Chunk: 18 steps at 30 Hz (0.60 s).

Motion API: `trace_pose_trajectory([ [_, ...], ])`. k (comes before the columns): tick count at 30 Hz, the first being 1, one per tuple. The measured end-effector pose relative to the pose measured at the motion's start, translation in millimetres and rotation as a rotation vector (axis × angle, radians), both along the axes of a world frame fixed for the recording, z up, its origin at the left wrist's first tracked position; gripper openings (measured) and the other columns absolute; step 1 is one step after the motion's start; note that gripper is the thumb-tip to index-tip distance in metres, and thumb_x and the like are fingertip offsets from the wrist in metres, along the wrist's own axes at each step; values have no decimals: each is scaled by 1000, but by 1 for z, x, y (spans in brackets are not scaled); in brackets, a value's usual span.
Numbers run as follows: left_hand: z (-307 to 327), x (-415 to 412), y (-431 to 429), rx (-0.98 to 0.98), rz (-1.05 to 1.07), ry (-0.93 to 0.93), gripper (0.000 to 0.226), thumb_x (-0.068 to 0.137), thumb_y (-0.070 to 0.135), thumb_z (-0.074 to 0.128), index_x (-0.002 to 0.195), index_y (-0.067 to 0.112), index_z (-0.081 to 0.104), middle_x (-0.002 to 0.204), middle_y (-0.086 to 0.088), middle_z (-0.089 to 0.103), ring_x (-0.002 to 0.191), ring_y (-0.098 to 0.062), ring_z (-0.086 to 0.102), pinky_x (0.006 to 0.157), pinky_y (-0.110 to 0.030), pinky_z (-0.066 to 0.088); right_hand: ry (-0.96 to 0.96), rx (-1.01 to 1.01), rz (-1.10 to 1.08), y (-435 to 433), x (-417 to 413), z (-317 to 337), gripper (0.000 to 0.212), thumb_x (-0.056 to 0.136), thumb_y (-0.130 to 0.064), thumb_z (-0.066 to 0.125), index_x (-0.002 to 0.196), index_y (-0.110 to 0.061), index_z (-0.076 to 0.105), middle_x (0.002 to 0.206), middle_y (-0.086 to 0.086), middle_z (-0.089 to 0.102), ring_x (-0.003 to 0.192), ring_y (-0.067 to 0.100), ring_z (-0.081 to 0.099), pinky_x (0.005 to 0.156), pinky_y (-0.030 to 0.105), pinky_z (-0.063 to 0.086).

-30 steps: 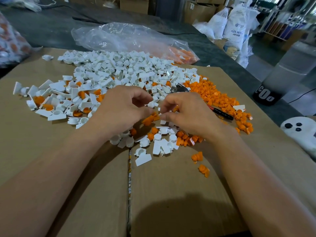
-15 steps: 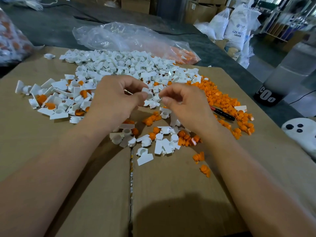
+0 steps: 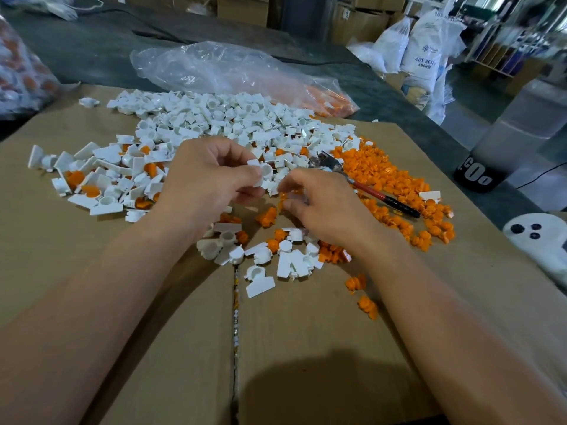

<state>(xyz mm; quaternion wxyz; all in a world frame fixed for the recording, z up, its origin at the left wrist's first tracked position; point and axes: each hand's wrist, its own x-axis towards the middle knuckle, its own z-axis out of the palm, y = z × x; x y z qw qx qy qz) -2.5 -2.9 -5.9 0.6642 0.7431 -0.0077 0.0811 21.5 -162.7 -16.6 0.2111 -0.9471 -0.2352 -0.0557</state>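
Observation:
My left hand (image 3: 202,182) pinches a small white plastic part (image 3: 261,172) between thumb and fingers, held just above the cardboard. My right hand (image 3: 319,204) sits close beside it with curled fingers; what it holds is hidden, though orange shows near its fingertips. A large heap of white parts (image 3: 233,121) spreads behind both hands. A heap of orange plugs (image 3: 389,179) lies to the right. Mixed white-and-orange pieces (image 3: 101,179) lie on the left.
Everything sits on a flattened cardboard sheet (image 3: 306,348) with a centre seam. Red-handled pliers (image 3: 368,188) lie in the orange heap. A clear plastic bag (image 3: 227,69) lies behind the piles. A white device (image 3: 540,240) is at the right edge, a dark-based container (image 3: 478,176) beyond.
Both hands rose from the loose pieces to in front of the white heap. The left hand now shows a white part in its pinch, and the right hand has dropped slightly beside it.

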Motion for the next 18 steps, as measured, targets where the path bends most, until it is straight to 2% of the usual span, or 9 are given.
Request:
trace_pose_trajectory([
  [4,0,1,0,-24,5,45,18,76,-9,66,73,9,63,55,0,66,51,-12,66,49,-18,52,10,369,-65,-3,-4,8,19,87,-9,59,93,-26,54,86,-17,56,82,-2,56,75,10,45],
  [5,0,2,0,-21,0,50,19,76,-9,66,73,10,63,53,1,66,51,-13,66,49,-18,52,8,454,-62,-3,-6,10,23,85,-7,60,90,-28,54,84,-17,57,81,-1,58,75,10,47],
  [7,0,1,-1,-13,-12,47,20,76,-8,67,72,11,63,53,2,66,51,-13,67,49,-18,53,-13,555,-41,-3,-11,14,32,84,-3,60,85,-34,56,87,-15,60,82,6,62,77,20,52],
  [10,0,-1,-2,-16,-24,39,19,76,-7,67,71,11,63,53,2,66,51,-13,66,51,-19,54,-22,583,-5,1,-16,16,32,85,-2,58,90,-33,62,92,-8,64,84,14,65,79,28,53],
  [12,0,-1,-3,-11,-29,36,19,76,-7,68,72,11,64,53,2,66,52,-13,66,51,-20,54,-27,563,-1,2,-17,16,29,84,-3,60,95,-29,62,83,-6,63,77,12,64,73,23,52],
  [15,0,-1,-4,-10,-38,33,19,76,-7,68,72,11,63,53,3,66,52,-14,67,52,-21,56,-37,540,-26,2,-16,15,34,80,-6,65,87,-35,48,70,-12,58,62,0,57,61,15,49],
  [18,0,-2,-5,17,-64,12,20,76,-7,68,71,11,63,53,3,66,52,-13,66,53,-21,56,-69,492,-37,3,-16,14,36,78,-7,67,84,-34,44,64,-13,56,59,-4,54,58,14,47],
])
